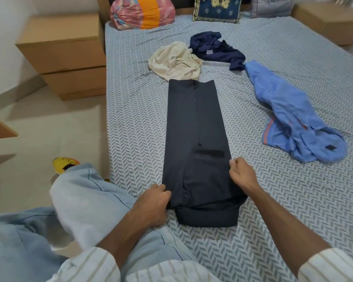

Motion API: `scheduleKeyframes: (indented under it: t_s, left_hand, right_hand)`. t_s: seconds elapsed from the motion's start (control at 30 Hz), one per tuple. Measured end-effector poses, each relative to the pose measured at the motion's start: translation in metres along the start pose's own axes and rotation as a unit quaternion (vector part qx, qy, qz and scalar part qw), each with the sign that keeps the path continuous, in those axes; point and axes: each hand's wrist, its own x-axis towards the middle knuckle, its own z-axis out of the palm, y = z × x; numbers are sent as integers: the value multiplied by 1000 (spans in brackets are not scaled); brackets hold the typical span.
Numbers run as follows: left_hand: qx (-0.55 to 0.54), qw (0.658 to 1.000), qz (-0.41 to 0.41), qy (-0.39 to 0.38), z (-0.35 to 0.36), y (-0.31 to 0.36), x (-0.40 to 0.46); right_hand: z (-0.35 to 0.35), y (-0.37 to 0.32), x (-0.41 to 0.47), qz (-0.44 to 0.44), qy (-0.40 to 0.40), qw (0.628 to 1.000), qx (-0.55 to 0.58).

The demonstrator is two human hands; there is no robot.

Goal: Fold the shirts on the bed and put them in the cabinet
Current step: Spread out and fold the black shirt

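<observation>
While unlabeled, dark shirt (194, 127) is pinched by both hands.

Cut off by the top edge: the tied cloth bundle (142, 12), the blue embroidered cushion (217, 9) and the grey pillow (271, 6). Cut off at the right edge: the cardboard box (332, 23), also blurred. Hidden under the left hand (151, 204): its fingertips, tucked below the edge of the dark shirt (196, 143). Partly covered by the knee in light jeans (86, 192): a yellow slipper (64, 162). Too small to read: the label on the navy shirt (214, 49).
</observation>
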Motion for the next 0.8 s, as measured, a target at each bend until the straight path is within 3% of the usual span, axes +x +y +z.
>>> scheduleKeyframes:
  t_s: [0.13,0.3,0.57,0.8]
  left_hand:
    - [-38,999,-6,6,3,-2,1]
    - [-35,999,-30,-11,6,-3,5]
    - [-138,980,-145,-11,14,-13,13]
    - [-103,978,-181,1,17,-17,14]
  right_hand:
    - [-7,-3,2,2,-52,999,0]
    - [-8,3,5,-3,-35,999,31]
    - [-26,52,-47,47,-33,986,156]
    - [-30,68,-65,105,-104,958,248]
